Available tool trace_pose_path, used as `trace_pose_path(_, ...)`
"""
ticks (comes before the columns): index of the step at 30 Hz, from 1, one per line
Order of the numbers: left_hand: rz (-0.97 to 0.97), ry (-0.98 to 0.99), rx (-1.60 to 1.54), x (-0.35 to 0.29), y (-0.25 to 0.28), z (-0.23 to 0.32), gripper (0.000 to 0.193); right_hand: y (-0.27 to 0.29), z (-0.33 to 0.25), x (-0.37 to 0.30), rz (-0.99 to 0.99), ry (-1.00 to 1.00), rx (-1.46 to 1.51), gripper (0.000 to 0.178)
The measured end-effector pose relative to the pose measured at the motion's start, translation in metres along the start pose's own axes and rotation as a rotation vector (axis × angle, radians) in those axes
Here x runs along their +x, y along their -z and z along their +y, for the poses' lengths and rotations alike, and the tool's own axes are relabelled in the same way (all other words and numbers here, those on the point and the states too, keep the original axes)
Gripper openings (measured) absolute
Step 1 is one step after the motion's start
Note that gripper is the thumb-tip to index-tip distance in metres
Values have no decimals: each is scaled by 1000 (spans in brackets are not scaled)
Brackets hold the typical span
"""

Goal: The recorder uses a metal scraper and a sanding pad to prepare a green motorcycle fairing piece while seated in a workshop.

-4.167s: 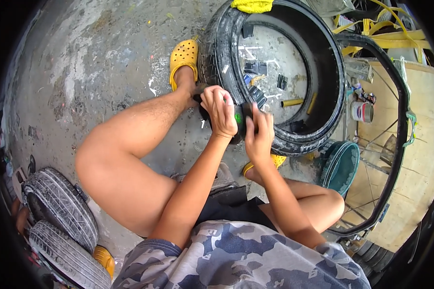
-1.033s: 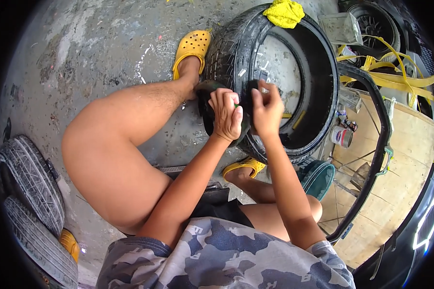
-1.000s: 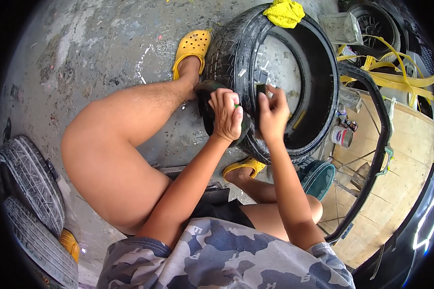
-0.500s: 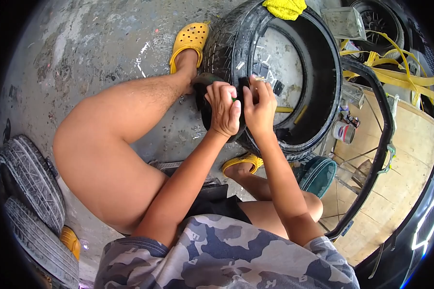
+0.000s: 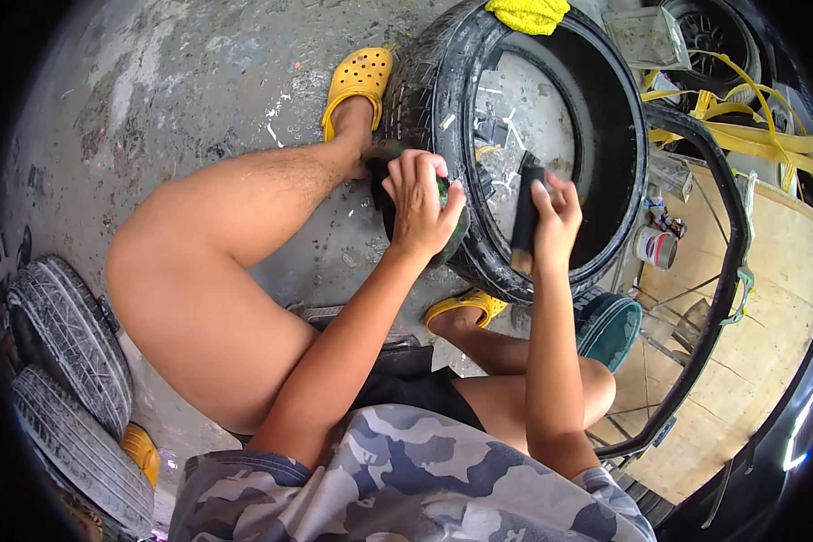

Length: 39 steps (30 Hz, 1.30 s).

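My left hand (image 5: pixel 417 200) has its fingers curled over a dark rounded object (image 5: pixel 386 194) with a green edge, beside the near left side of a big black tire (image 5: pixel 456 135). What lies under the palm is hidden. My right hand (image 5: pixel 558 221) is closed on a flat black strip (image 5: pixel 526 217) with a tan lower end, held upright over the tire's opening and apart from the left hand. The strip is slightly blurred. Small dark scraps and white bits are on the floor inside the tire's ring.
A yellow cloth (image 5: pixel 526 13) lies on the tire's far rim. To the right are a teal bucket (image 5: pixel 612 332), a tin can (image 5: pixel 655 247), a black curved frame (image 5: pixel 730 203), a wooden board (image 5: pixel 768 298) and yellow straps (image 5: pixel 759 140). Two tires (image 5: pixel 72 334) rest at the left.
My right hand has moved right, away from the left hand, and the black strip now shows clearly in it. My left hand stays in nearly the same place on the dark rounded object.
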<state>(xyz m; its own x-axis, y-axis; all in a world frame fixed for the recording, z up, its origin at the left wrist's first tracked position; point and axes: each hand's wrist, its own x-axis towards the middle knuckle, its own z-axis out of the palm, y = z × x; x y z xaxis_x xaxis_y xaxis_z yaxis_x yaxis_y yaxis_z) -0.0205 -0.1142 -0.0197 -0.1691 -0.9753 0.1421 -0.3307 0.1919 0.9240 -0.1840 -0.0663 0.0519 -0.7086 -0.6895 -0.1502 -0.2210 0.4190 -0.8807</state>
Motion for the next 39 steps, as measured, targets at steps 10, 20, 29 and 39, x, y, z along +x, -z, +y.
trace_pose_path(10,-250,119,169,8,15,21,63,15,18,-53,11,-223,266,22)
trace_pose_path(20,-323,82,179,9,19,9,53,16,26,-58,54,-277,415,22)
trace_pose_path(29,-357,94,201,13,24,18,64,-1,47,-71,142,-28,380,29)
trace_pose_path(39,-403,145,289,12,21,24,68,-1,62,-81,208,39,445,41)
